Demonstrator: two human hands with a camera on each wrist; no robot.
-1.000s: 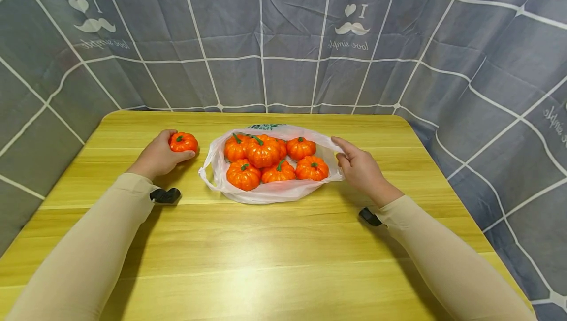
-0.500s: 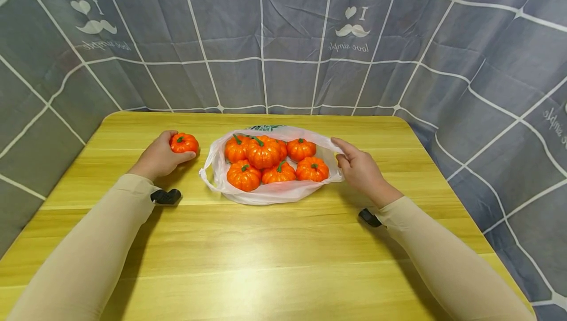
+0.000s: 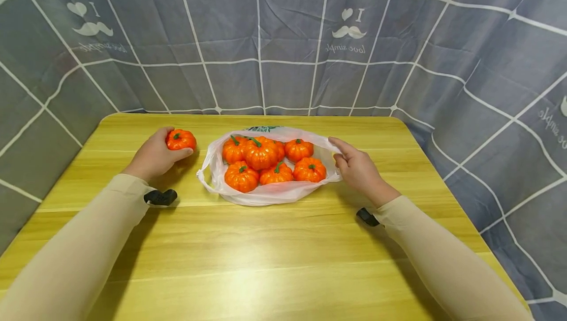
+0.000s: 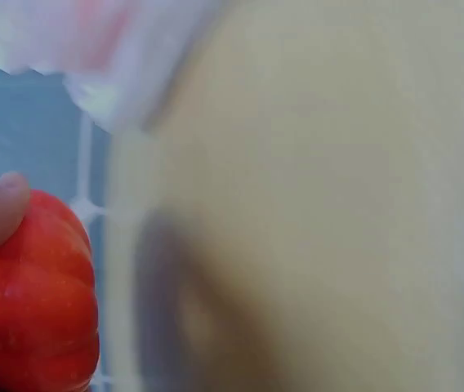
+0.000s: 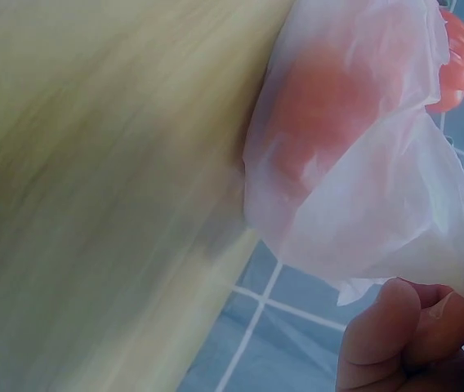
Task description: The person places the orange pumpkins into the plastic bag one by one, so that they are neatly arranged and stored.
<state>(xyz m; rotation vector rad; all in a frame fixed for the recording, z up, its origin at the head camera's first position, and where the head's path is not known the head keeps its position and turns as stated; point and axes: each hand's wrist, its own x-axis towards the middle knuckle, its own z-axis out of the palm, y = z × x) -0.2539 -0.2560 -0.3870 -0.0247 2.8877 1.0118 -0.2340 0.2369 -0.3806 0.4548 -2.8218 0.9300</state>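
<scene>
A small orange pumpkin [image 3: 181,140] with a green stem is gripped in my left hand [image 3: 152,156], left of the bag. The left wrist view shows the thumb pressed along the side of this pumpkin [image 4: 40,302]. A white plastic bag [image 3: 270,197] lies with its mouth spread on the table, holding several more glossy orange pumpkins [image 3: 260,153]. My right hand [image 3: 361,168] pinches the bag's right edge, and the right wrist view has curled fingers [image 5: 379,322] at the stretched plastic [image 5: 387,220].
All of this is on a yellow wood-grain table [image 3: 266,252]. A grey curtain [image 3: 292,30] with white grid lines hangs behind it and along both sides. One bag handle [image 3: 204,178] loops out on the left. Dark devices sit at both wrists.
The whole head view has shifted slightly. My left hand and its pumpkin have moved a little to the left and away from me. My right hand keeps its pinch on the bag.
</scene>
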